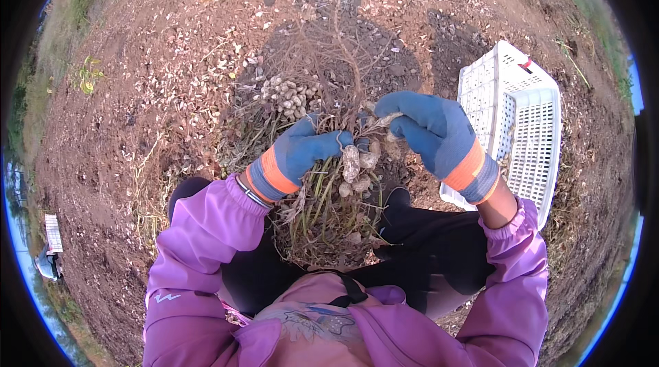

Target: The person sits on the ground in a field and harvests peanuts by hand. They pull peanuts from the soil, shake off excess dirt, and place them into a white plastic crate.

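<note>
My left hand point(309, 153), in a blue work glove with an orange-striped cuff, is closed around a bunch of uprooted peanut plants point(322, 192). Their dried roots point(344, 53) spread away from me, and the stems hang down between my knees. Pale, soil-dusted peanut pods point(352, 165) dangle beside the left fingers. My right hand point(432, 128), gloved alike, pinches a peanut pod point(388, 120) at the right side of the bunch between thumb and fingers. Part of the bunch is hidden behind the left hand.
A white perforated plastic crate point(533, 125) stands at my right, some pods visible inside. Beyond my left hand lies a heap of peanuts point(291, 97) on plant stalks. Dry leaves litter the brown soil point(128, 110). Far left, a person point(47, 264) is near another white crate point(53, 233).
</note>
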Tool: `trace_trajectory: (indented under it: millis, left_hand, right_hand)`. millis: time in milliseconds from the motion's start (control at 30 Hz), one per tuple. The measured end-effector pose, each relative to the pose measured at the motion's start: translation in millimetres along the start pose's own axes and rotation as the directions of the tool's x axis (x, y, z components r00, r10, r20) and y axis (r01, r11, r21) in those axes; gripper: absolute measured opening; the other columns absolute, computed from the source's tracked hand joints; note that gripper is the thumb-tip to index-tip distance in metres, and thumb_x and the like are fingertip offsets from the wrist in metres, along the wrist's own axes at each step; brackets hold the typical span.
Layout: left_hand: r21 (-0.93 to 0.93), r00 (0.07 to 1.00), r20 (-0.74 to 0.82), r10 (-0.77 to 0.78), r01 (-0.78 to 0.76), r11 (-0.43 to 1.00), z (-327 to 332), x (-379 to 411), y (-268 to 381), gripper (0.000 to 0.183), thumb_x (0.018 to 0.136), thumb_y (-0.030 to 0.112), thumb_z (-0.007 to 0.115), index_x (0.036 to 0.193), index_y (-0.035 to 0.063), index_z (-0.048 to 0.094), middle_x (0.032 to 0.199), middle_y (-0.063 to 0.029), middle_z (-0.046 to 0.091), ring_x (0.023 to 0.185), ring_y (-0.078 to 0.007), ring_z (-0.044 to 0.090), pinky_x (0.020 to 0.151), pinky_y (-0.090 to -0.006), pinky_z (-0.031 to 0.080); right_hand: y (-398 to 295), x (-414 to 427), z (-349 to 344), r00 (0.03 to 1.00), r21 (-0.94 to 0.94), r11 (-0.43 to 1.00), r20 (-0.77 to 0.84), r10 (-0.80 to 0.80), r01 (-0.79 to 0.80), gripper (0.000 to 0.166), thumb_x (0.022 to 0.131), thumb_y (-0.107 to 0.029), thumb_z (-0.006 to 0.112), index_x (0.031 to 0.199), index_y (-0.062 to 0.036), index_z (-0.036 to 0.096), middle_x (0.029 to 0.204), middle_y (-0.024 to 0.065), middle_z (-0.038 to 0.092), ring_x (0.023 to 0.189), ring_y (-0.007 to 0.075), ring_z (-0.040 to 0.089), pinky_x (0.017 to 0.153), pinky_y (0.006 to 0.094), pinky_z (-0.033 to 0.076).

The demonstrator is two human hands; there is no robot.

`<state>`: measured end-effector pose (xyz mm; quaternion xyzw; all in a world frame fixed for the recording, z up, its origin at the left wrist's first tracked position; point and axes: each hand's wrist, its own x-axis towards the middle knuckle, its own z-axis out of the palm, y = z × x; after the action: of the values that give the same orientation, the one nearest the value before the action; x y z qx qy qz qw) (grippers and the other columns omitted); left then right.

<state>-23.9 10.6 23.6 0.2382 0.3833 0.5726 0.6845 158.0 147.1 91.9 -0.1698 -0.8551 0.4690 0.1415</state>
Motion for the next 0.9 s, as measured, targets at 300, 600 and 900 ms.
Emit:
trace_trajectory:
  millis: [300, 600, 900]
  left_hand:
    - [0.122, 0.978, 0.043, 0.205, -0.209, 0.970, -12, -13, -9, 0.042, 0.086, 0.005, 0.053, 0.125, -0.0060, 0.044, 0.114, -0.0184, 0.058, 0.098, -0.0276, 0.060, 0.086, -0.0421, 0.050]
    - [0.027, 0.989, -0.068, 0.128, -0.126, 0.992, -10, -22, 4, 0.045, 0.084, 0.003, 0.053, 0.127, -0.0044, 0.043, 0.114, -0.0160, 0.058, 0.101, -0.0256, 0.059, 0.086, -0.0378, 0.049]
    - [-0.180, 0.985, 0.111, 0.134, -0.112, 0.977, -15, -14, 2, 0.042, 0.087, 0.010, 0.053, 0.127, -0.0004, 0.045, 0.106, -0.0173, 0.060, 0.094, -0.0262, 0.062, 0.080, -0.0419, 0.052]
  right_hand:
    - [37, -2, -65, 0.869, 0.573, 0.797, -0.277, 0.409, -0.192, 0.022, 0.087, -0.009, 0.054, 0.107, 0.0002, 0.057, 0.074, 0.0018, 0.060, 0.052, 0.0046, 0.053, 0.041, 0.0160, 0.036]
    - [79, -40, -128, 0.746, -0.677, 0.359, -0.660, 0.088, -0.642, 0.023, 0.086, -0.014, 0.050, 0.106, -0.0141, 0.061, 0.096, 0.0182, 0.063, 0.086, 0.0346, 0.062, 0.076, 0.0419, 0.048]
    - [37, -34, -85, 0.863, -0.206, 0.964, -0.504, 0.041, -0.166, 0.038, 0.080, -0.009, 0.061, 0.117, -0.0046, 0.054, 0.099, 0.0065, 0.059, 0.086, 0.0122, 0.055, 0.072, 0.0248, 0.046]
